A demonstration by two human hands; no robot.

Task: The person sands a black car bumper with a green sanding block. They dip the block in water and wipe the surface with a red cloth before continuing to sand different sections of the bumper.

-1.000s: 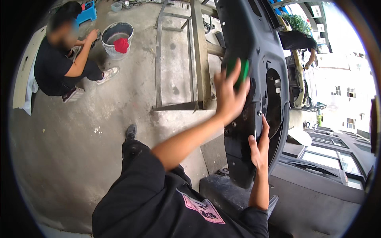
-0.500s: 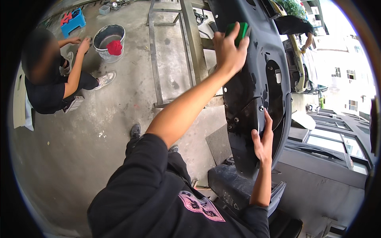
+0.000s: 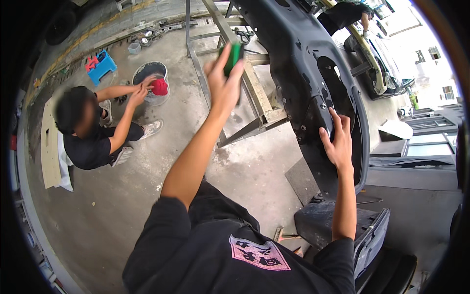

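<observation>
My left hand [image 3: 223,88] is closed round a green sanding block [image 3: 233,60] with a dark face. Hand and block are in the air left of a long black car panel [image 3: 289,63], apart from it, in front of a metal frame. My right hand [image 3: 339,139] rests on the lower part of that panel beside its large cut-out, with thumb and fingers spread. Bolts and holes dot the panel near my fingers.
Metal stand [image 3: 257,98] reaches under the panel. At left a crouching co-worker [image 3: 93,132] has hands by a bucket [image 3: 156,98] with a red cloth [image 3: 159,87]. A blue stool [image 3: 102,67] stands behind. A dark bin [image 3: 338,220] is lower right; another person [image 3: 345,17] bends at upper right.
My left hand has lifted the sanding block off the panel and swung it left. My right hand stays on the panel. The view has shifted, and the co-worker's hands are now at the bucket.
</observation>
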